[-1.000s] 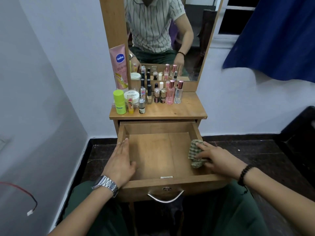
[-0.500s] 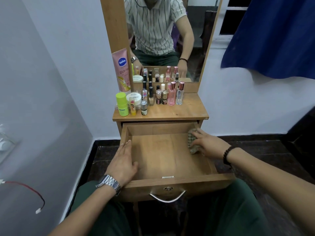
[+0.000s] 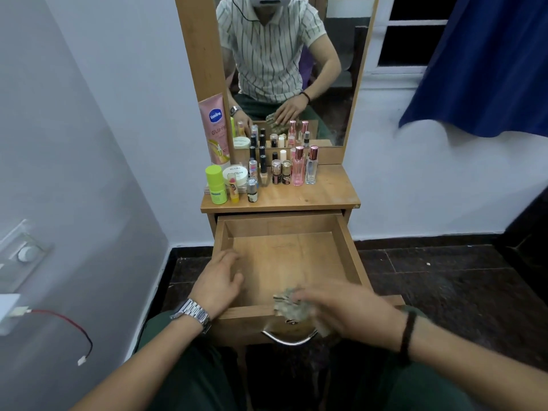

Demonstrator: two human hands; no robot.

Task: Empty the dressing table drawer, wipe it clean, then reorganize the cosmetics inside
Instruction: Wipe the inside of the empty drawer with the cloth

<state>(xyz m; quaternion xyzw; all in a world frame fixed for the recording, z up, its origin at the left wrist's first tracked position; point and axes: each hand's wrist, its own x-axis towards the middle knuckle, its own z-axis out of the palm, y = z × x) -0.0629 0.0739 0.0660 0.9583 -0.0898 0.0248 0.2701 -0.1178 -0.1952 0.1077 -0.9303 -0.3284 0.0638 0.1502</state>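
Note:
The wooden drawer (image 3: 284, 253) of the dressing table is pulled out and holds nothing but my hands and a cloth. My right hand (image 3: 341, 310) is blurred, gripping a checked green cloth (image 3: 289, 305) at the drawer's front edge, above the metal handle (image 3: 289, 339). My left hand (image 3: 218, 281) rests flat on the drawer's left wall, fingers apart. The cosmetics stand on the tabletop (image 3: 311, 194): a green stick (image 3: 216, 185), a white jar (image 3: 235, 175), small bottles (image 3: 280, 172), two perfume bottles (image 3: 305, 169) and a pink Vaseline tube (image 3: 215, 129).
A mirror (image 3: 284, 69) rises behind the tabletop and reflects me. A grey wall with a switch plate (image 3: 25, 253) and a loose red and black wire (image 3: 71, 330) is at left. A blue curtain (image 3: 489, 60) hangs at right. Dark floor tiles (image 3: 444, 280) surround the table.
My right hand has swept the cloth from the drawer's back right corner to its front edge. The left hand has stayed on the left wall.

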